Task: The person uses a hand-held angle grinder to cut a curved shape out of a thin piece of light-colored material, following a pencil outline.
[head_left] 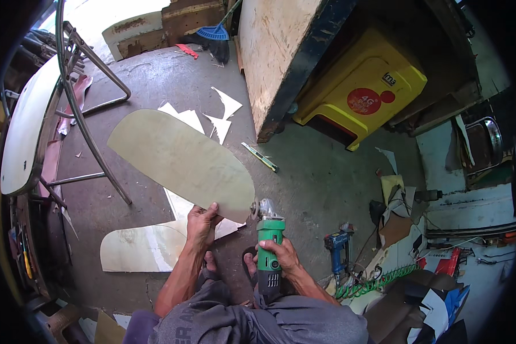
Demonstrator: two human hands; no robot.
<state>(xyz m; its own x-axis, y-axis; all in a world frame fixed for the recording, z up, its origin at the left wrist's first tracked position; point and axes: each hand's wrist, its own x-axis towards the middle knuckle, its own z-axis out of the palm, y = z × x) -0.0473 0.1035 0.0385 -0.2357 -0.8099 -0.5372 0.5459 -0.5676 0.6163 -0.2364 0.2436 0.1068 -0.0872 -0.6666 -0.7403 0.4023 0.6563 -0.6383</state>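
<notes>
My left hand (202, 225), forearm up from the lower edge, grips the near edge of a pale, round-ended panel (180, 160), thumb on top. Panel is out front above the floor (315, 189), slanting from upper left to lower right. My right hand (283, 255), forearm angled up-left, is wrapped round a green angle grinder (270, 243); its disc (254, 210) is at the panel's right end, contact or small gap, can't tell. Rest, left to right: white-topped metal-tube stand (31, 126), near the panel's far end; second pale panel (135, 249) on the floor, left of my left forearm; blue broom (214, 32) up top; white scraps (228, 104) past the panel, crowding its far edge; utility knife (260, 157) just right of it; blue tool (339, 252); yellow plastic stool (350, 74); green coiled hose (384, 280).
</notes>
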